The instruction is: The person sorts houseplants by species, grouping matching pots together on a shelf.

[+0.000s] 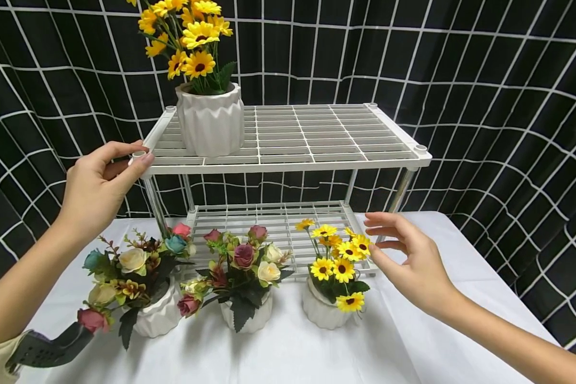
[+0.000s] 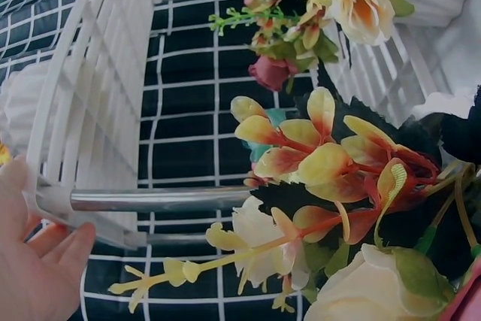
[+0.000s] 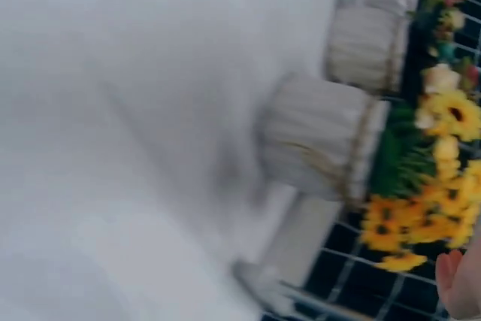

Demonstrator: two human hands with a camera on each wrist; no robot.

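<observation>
Rack (image 1: 283,169) stands upright on the white cloth (image 1: 288,360), long axis left-right across the person's front, both decks about level, short sides running back toward the grid backdrop (image 1: 465,101). Left hand (image 1: 101,173) pinches its front-left top corner, thumb and fingers round the post cap. Right hand (image 1: 413,261) is off the rack: fingers loosely bent and spread, gripping nothing, right beside the small sunflowers (image 1: 338,261); can't tell if a fingertip touches a petal.

Rack build: white frame, slatted wire decks, shiny round metal posts, round caps at the corners. Tall sunflowers (image 1: 199,40) sit in the top pot (image 1: 210,124), near the left end of the upper deck, pot vertical, blooms leaning up-left. That pot is white, glossy, zigzag-faceted.

Three smaller white ribbed pots line up on the cloth by the lower deck's front edge: left roses (image 1: 134,261), middle roses (image 1: 245,258), then the sunflowers. Left roses sprawl toward front-left. Right wrist view is blurred, but shows a twine-like band (image 3: 361,148) below the sunflower pot's rim.
</observation>
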